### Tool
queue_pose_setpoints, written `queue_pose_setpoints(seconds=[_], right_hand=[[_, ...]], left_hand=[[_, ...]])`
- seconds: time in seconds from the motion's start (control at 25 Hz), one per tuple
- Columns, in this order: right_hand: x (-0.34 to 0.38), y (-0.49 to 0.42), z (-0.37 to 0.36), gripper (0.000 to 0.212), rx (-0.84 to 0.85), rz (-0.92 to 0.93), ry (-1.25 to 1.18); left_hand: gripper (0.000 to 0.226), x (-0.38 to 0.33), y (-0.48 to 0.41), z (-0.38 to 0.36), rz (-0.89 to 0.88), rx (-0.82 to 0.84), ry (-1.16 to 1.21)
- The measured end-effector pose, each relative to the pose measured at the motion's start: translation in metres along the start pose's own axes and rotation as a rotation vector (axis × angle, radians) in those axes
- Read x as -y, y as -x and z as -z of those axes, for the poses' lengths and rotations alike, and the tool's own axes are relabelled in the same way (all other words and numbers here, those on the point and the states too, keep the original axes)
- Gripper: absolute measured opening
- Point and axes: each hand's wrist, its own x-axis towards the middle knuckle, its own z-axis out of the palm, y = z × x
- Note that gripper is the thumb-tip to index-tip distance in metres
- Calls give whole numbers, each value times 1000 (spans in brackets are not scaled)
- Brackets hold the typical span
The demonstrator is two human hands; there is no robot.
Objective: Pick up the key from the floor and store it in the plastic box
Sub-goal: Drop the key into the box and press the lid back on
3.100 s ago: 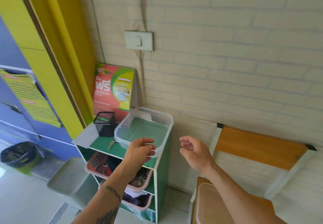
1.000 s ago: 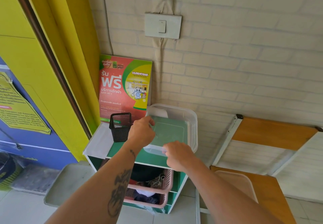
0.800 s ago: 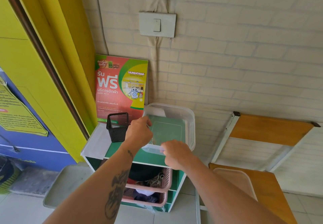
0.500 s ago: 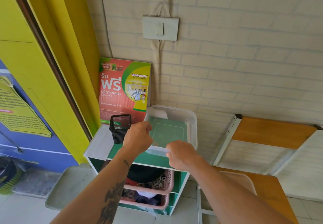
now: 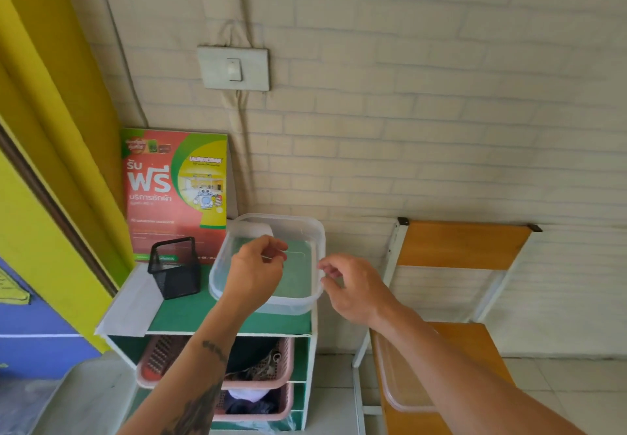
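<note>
No key can actually be made out here, so it's either pinched out of sight in the left hand [image 5: 252, 270] or already lying unseen in the plastic box [image 5: 314, 293]; can't be told which. The left fingers [image 5: 276, 248] are curled into a tight pinch right over the box's open middle, with maybe a thin sliver between them, too small to be sure. The right hand [image 5: 353, 290] is held just outside the box's right rim, fingers loosely bent and nothing seen in them. So the storing step looks to be in hand, and if the key is there, all that's called for next is the pinch being let go so it drops straight in. Plenty of open room is left below the left fingertips. To their left, the black mesh holder [image 5: 173, 268] is set close to the box wall, the red poster [image 5: 174, 193] and brick wall behind. Off the right fingers' side, the shelf unit [image 5: 190, 312] ends and the wooden chair [image 5: 461, 248] is parked.
</note>
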Motion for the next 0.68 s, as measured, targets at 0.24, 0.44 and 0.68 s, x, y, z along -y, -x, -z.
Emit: queue_pose_setpoints(seconds=[0.24, 0.44, 0.68], right_hand=[[-87, 47, 54, 35, 6, -137, -43], [-190, 93, 72, 39, 147, -294, -8], [-284, 133, 74, 41, 310, -465, 15]], left_hand=[[26, -33, 30, -95, 31, 56, 41], [26, -33, 69, -197, 145, 147, -7], [25, -17, 96, -285, 374, 240, -38]])
